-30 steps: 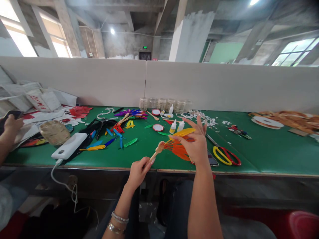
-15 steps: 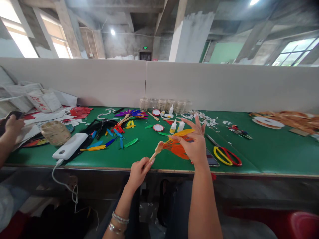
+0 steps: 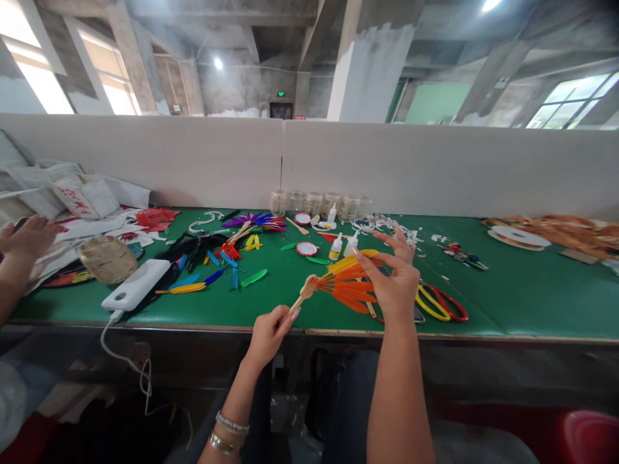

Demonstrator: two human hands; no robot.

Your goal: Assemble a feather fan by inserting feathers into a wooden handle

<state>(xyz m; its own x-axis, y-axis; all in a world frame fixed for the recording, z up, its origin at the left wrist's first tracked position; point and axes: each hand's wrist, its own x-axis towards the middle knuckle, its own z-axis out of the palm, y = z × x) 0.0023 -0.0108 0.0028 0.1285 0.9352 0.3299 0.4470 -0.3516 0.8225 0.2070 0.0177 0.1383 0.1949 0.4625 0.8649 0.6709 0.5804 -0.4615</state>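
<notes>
left hand holds a feather fan (image 3: 349, 290) over the green workbench (image 3: 532, 309)

the left hand (image 3: 268, 335) closes snugly on the fan's wooden stick (image 3: 297, 301), just above the bench's near edge; the right hand (image 3: 394, 287) sits over the orange and yellow feathers, fingers spread wide. just beyond lie yellow-and-red scissors (image 3: 438, 304), then a white power bank (image 3: 136, 285), loose dyed feathers (image 3: 227, 261), glue bottles (image 3: 336, 250) and glass jars (image 3: 314, 203). a co-worker's hand (image 3: 26, 237) rests far left.
</notes>
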